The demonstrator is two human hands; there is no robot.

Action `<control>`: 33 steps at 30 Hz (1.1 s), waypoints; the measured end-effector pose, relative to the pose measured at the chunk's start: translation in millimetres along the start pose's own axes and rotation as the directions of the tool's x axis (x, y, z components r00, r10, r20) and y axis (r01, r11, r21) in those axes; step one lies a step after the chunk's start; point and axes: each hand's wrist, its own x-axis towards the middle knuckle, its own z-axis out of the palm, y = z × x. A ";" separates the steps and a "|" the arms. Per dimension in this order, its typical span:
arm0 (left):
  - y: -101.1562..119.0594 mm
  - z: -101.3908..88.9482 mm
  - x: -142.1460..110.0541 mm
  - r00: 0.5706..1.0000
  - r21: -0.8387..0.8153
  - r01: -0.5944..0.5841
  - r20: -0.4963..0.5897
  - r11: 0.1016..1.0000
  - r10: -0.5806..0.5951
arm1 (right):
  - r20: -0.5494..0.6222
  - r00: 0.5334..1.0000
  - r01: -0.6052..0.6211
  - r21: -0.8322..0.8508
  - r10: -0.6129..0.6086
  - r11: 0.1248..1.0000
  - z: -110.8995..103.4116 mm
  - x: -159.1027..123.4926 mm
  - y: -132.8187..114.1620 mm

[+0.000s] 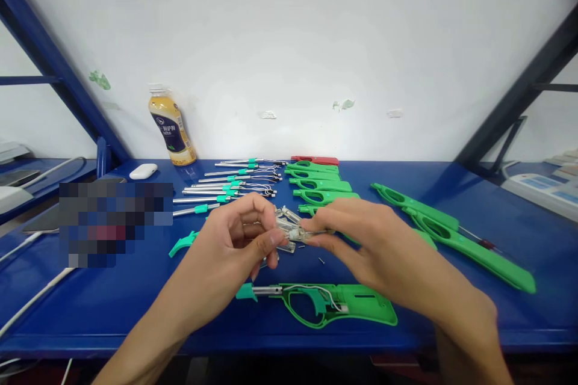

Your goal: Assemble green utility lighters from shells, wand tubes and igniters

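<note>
Above the middle of the table, a small clear plastic lighter tank [294, 234] with a whitish end lies between my hands. My right hand [361, 234] pinches it between thumb and fingers. My left hand [246, 234] is curled, its thumb and fingertips closed at the tank's other end. Beneath my fingers lie several more clear tanks [290, 215], partly hidden. Nearer to me rests an open green lighter shell half [368, 304], with a teal trigger [318, 301], white wire and a metal tube [268, 290] in it. The tube bears a teal collar [246, 292].
Metal lighter tubes [194, 200] with teal collars and wires lie in a row at back left. Green shells [320, 184] and one red shell [323, 160] lie behind my hands, more green shells [478, 246] at right. A bottle [171, 126] and white case [143, 171] stand left.
</note>
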 end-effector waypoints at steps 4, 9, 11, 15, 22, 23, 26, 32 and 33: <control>-1.7 0.8 0.3 1.000 -0.085 0.003 0.026 0.996 0.000 | 0.012 0.999 0.037 -0.041 -0.036 0.998 1.6 0.0 -3.8; -2.5 2.2 -1.7 0.999 -0.120 0.024 0.051 0.993 -0.018 | 0.038 0.999 0.038 -0.069 -0.036 0.997 3.1 -0.5 -6.7; -3.0 1.3 -3.2 0.997 -0.138 0.041 0.073 0.990 -0.031 | 0.061 0.998 0.025 -0.079 -0.020 0.997 3.6 -1.2 -7.8; 2.3 1.6 -4.9 0.996 -0.144 0.042 0.081 0.989 -0.030 | 0.065 0.998 0.024 -0.058 -0.020 0.998 0.8 -4.2 -10.3; 8.4 17.3 -11.9 0.982 0.402 -0.183 0.026 0.897 0.189 | 0.004 0.995 -0.098 0.087 0.098 0.991 -16.7 -25.3 -6.4; 3.7 19.7 -13.6 0.968 0.507 -0.230 0.030 0.831 0.250 | 0.004 0.990 -0.142 0.108 0.143 0.984 -17.5 -30.5 -4.5; -17.4 26.2 -18.9 0.918 0.635 -0.371 0.138 0.678 0.373 | 0.032 0.967 -0.256 0.132 0.254 0.958 -13.6 -46.1 1.4; -52.1 30.8 -26.7 0.843 0.708 -0.491 0.241 0.507 0.480 | 0.193 0.923 -0.375 0.262 0.332 0.889 8.3 -59.2 2.8; -54.2 30.5 -27.3 0.845 0.716 -0.489 0.245 0.499 0.476 | 0.206 0.921 -0.379 0.278 0.331 0.883 10.7 -58.8 2.1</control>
